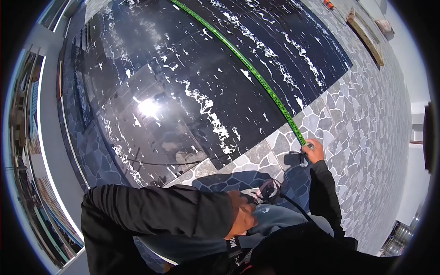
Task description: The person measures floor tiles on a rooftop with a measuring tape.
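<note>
A green tape measure (pixel 245 59) stretches over black tiles with white veining (pixel 183 68), from the top of the view down past their right edge. At its lower end my right hand (pixel 313 151) is closed on it, above the stone-patterned floor. My left hand (pixel 242 215) rests near my lap with its fingers curled, close to a strap with white lettering (pixel 233 245). What that hand holds, if anything, is hidden.
A wooden piece (pixel 365 37) lies on the patterned floor (pixel 353 119) at the upper right, with an orange object (pixel 328 4) near it. Long materials (pixel 33 105) stand along the left side. Metallic items (pixel 402 236) are at the lower right.
</note>
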A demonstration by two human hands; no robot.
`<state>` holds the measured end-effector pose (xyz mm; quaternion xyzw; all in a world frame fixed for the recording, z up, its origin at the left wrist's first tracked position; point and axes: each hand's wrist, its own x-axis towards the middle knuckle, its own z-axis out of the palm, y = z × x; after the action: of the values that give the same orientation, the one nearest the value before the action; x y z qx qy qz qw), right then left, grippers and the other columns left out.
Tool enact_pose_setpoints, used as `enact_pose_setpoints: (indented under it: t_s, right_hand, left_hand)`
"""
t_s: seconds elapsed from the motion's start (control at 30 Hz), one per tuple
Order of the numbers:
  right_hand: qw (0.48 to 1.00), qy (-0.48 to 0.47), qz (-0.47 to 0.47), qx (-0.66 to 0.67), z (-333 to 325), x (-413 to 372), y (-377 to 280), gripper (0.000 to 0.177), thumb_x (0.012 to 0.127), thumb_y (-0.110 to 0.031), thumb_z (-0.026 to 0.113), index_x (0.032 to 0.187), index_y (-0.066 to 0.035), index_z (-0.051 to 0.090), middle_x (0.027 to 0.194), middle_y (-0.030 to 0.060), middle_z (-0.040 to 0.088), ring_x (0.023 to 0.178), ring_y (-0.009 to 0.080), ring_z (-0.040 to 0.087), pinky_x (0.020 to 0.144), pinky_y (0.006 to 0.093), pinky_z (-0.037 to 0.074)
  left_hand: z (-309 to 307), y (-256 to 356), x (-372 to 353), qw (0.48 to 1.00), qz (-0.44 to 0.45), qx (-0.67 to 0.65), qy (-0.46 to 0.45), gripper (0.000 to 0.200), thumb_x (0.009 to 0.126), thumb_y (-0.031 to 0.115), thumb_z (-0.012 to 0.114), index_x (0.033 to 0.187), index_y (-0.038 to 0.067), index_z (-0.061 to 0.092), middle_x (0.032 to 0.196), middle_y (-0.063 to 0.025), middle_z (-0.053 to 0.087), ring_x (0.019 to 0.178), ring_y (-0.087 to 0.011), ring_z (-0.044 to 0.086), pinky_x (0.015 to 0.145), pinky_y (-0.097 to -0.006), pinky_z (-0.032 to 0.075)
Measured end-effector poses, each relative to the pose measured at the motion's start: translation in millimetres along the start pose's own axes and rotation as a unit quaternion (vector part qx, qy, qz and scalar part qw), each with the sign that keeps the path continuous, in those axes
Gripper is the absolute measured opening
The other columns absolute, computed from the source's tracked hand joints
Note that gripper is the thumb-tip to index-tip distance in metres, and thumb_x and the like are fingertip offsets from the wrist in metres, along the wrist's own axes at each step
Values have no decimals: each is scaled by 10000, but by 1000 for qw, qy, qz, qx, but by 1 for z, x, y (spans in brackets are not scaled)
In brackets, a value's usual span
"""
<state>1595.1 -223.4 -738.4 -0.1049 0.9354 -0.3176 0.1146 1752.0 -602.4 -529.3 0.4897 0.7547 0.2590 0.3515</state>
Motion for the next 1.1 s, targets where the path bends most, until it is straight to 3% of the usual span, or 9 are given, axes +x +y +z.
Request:
enact_pose_setpoints:
  t_s: [0.17, 0.27, 0.5, 0.73, 0.8, 0.87, 0.97, 1.1]
  right_hand:
    - [999, 16, 36, -10, -11, 7, 1, 295, 614, -157, 664, 858, 10, 665, 836, 157, 626, 816, 293, 596, 770, 333, 449]
    - [999, 23, 31, -13, -8, 6, 6, 289, 617, -158, 670, 853, 8, 665, 839, 151, 625, 816, 290, 597, 771, 336, 451]
    - [999, -1, -32, 17, 31, -11, 12, 275, 634, -142, 717, 880, -27, 669, 836, 142, 618, 805, 299, 598, 731, 348, 471]
    - [999, -20, -5, -40, 43, -11, 10, 197, 631, -157, 682, 813, -83, 674, 801, 130, 627, 819, 310, 578, 735, 387, 471]
    - [999, -33, 14, -34, 46, -11, 14, 168, 638, -197, 654, 777, -102, 666, 789, 119, 626, 818, 315, 565, 733, 402, 461]
    - [999, 0, 31, -39, 49, -15, 23, 209, 644, -221, 669, 804, -87, 668, 815, 128, 600, 846, 314, 564, 748, 394, 462]
    - [998, -3, 51, -45, 49, -16, 25, 295, 653, -268, 701, 882, -84, 683, 888, 140, 590, 874, 311, 577, 776, 379, 468]
    - [998, -4, 25, -51, 47, -15, 28, 303, 654, -265, 705, 891, -79, 683, 906, 141, 586, 874, 313, 579, 778, 378, 470]
  left_hand:
    - [0, -2, 2, 1000, 0, 4, -3, 264, 830, 322, 541, 1007, 127, 562, 932, -66, 553, 885, -249, 584, 742, -393, 452]
    - [-5, -1, 4, 998, -16, -3, -55, 282, 821, 314, 556, 1027, 122, 573, 971, -71, 567, 927, -255, 588, 756, -392, 457]
    - [-1, -2, 1, 999, -8, 14, -30, 291, 815, 325, 554, 1023, 121, 562, 930, -62, 543, 867, -231, 584, 737, -384, 456]
    - [6, -6, 0, 1000, 16, 17, 8, 315, 835, 328, 546, 1064, 111, 551, 940, -78, 540, 846, -244, 578, 736, -389, 454]
    - [-10, -3, -3, 999, 21, 22, -32, 332, 842, 328, 548, 1090, 106, 547, 957, -91, 545, 849, -252, 580, 742, -391, 453]
    - [-5, -1, -7, 998, 19, 6, 65, 331, 833, 313, 572, 1087, 101, 579, 925, -84, 553, 821, -244, 579, 748, -364, 449]
    - [-21, 1, -4, 1000, 20, -23, -1, 332, 815, 293, 601, 1083, 99, 596, 889, -67, 556, 800, -239, 576, 744, -348, 446]
    - [-21, -2, -3, 999, 17, -32, 27, 343, 805, 289, 618, 1094, 107, 598, 868, -59, 556, 791, -230, 573, 730, -340, 444]
